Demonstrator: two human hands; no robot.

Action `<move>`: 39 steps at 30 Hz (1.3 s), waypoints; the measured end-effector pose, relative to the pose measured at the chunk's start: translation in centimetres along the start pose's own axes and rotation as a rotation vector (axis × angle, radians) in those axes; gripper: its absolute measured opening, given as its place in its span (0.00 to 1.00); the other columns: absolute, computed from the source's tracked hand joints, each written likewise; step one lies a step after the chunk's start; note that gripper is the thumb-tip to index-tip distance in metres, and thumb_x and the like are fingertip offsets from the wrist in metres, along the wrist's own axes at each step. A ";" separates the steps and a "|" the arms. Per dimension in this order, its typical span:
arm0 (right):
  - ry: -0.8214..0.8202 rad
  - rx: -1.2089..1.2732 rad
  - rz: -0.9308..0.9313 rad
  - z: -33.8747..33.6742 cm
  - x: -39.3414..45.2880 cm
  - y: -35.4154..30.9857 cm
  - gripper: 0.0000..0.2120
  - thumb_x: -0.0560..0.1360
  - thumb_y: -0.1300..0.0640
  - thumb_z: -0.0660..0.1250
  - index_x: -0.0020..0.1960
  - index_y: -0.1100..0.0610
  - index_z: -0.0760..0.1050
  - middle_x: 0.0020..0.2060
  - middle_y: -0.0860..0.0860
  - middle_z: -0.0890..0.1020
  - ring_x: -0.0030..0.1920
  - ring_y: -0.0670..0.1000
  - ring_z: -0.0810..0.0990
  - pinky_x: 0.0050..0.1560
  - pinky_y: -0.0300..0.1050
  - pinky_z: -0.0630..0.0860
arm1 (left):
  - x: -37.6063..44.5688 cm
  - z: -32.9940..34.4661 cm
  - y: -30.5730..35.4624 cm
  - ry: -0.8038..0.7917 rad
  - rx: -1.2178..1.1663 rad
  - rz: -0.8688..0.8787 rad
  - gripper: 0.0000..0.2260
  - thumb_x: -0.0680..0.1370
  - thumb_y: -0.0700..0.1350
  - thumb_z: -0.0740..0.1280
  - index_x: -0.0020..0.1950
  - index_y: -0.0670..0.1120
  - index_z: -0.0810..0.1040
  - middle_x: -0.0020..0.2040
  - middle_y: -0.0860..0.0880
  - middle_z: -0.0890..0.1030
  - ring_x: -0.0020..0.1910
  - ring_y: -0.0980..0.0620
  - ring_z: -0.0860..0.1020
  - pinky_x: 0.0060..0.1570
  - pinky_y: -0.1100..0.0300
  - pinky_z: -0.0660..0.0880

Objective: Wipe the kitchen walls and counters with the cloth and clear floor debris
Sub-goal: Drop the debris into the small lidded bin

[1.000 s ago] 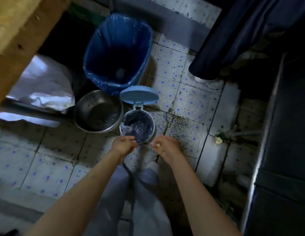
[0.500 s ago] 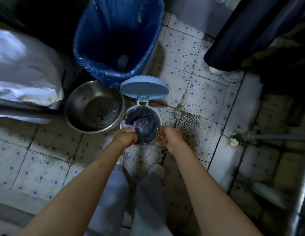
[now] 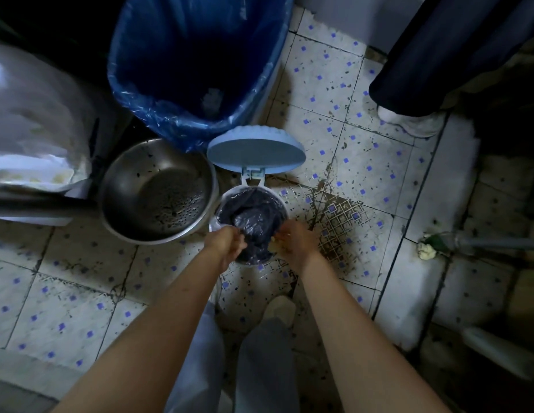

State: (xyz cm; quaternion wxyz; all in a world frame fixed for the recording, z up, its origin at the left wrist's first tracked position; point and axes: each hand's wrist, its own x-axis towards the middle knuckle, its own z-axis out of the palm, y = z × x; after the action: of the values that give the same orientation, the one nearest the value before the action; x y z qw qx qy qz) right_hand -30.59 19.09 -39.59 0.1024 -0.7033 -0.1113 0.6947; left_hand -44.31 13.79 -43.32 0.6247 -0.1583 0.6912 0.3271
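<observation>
Looking down through the head camera, no brand, label or readable writing shows on anything here. Compared with half a second ago, both hands have pushed further forward over the small round pedal bin (image 3: 253, 260), and the view has closed in on it, so the bin's dark plastic liner (image 3: 253, 222) now bunches up between the hands instead of lying flat inside the rim. The left hand (image 3: 227, 242) has its fingers curled around the near-left edge of the liner, gripping it. The right hand (image 3: 295, 241) pinches the liner's near-right edge with curled fingers, and a small pale yellowish scrap (image 3: 273, 247) shows just under those fingers; whether it is debris or a cloth cannot be told. Just beyond the fingertips, the bin's pale blue round lid (image 3: 256, 153) stands tipped open on its hinge. Just left of the left hand's fingers sits a round stainless steel colander (image 3: 158, 189), and farther beyond it a large bin lined with a blue plastic bag (image 3: 197, 61). Just right of the right hand's fingers lies a square metal floor drain grate (image 3: 343, 222), set in the dirty white floor tiles with small blue squares (image 3: 349, 93). Well to the right, a whitish lump (image 3: 426, 251) lies on the floor.
</observation>
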 end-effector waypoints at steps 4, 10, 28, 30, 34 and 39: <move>-0.034 -0.001 -0.018 -0.1 0.4 0.4 0.03 0.73 0.63 0.60 0.46 0.59 0.71 0.36 0.53 0.73 0.36 0.49 0.71 0.35 0.41 0.67 | 0.0 -0.4 0.3 -0.024 0.024 0.014 0.11 0.80 0.40 0.55 0.42 0.42 0.73 0.34 0.47 0.75 0.31 0.53 0.69 0.31 0.64 0.64; -0.028 -0.005 -0.017 0.3 0.0 1.0 0.12 0.74 0.62 0.62 0.56 0.65 0.75 0.35 0.52 0.77 0.35 0.48 0.76 0.32 0.39 0.70 | 0.0 -1.1 0.2 -0.018 0.105 0.014 0.10 0.79 0.42 0.55 0.46 0.45 0.75 0.38 0.49 0.75 0.34 0.52 0.72 0.33 0.62 0.66; 0.029 -0.007 0.012 -0.1 -0.9 2.0 0.18 0.77 0.64 0.60 0.65 0.67 0.69 0.41 0.55 0.77 0.36 0.47 0.76 0.21 0.29 0.68 | -1.0 -0.8 0.7 -0.029 0.237 0.051 0.12 0.80 0.44 0.53 0.51 0.48 0.76 0.43 0.51 0.78 0.43 0.51 0.75 0.43 0.59 0.68; 0.030 -0.024 0.013 -0.2 -1.2 2.0 0.16 0.77 0.65 0.60 0.64 0.67 0.70 0.39 0.54 0.77 0.36 0.47 0.76 0.22 0.31 0.69 | -1.2 -1.2 0.8 0.000 0.246 0.052 0.10 0.79 0.44 0.55 0.46 0.49 0.76 0.42 0.51 0.77 0.39 0.52 0.74 0.38 0.60 0.66; 0.076 -0.044 0.018 -0.3 -1.9 1.7 0.16 0.76 0.66 0.61 0.62 0.71 0.71 0.38 0.55 0.76 0.34 0.49 0.75 0.21 0.32 0.71 | -2.3 -1.6 1.1 0.011 0.246 0.059 0.10 0.79 0.42 0.56 0.42 0.48 0.75 0.40 0.50 0.76 0.36 0.53 0.72 0.34 0.63 0.64; 0.096 -0.168 -0.002 -0.4 -3.6 0.8 0.12 0.75 0.62 0.63 0.57 0.65 0.75 0.45 0.57 0.80 0.36 0.49 0.77 0.31 0.38 0.68 | -5.1 -1.4 1.5 0.013 0.263 0.116 0.05 0.78 0.38 0.61 0.46 0.44 0.76 0.40 0.47 0.76 0.36 0.54 0.73 0.17 0.73 0.67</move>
State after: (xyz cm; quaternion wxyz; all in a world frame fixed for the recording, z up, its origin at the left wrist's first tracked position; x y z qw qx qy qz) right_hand -30.17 17.25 -36.34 0.0489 -0.7419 -0.1650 0.6481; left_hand -45.43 13.02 -38.00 0.6156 -0.0370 0.7401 0.2682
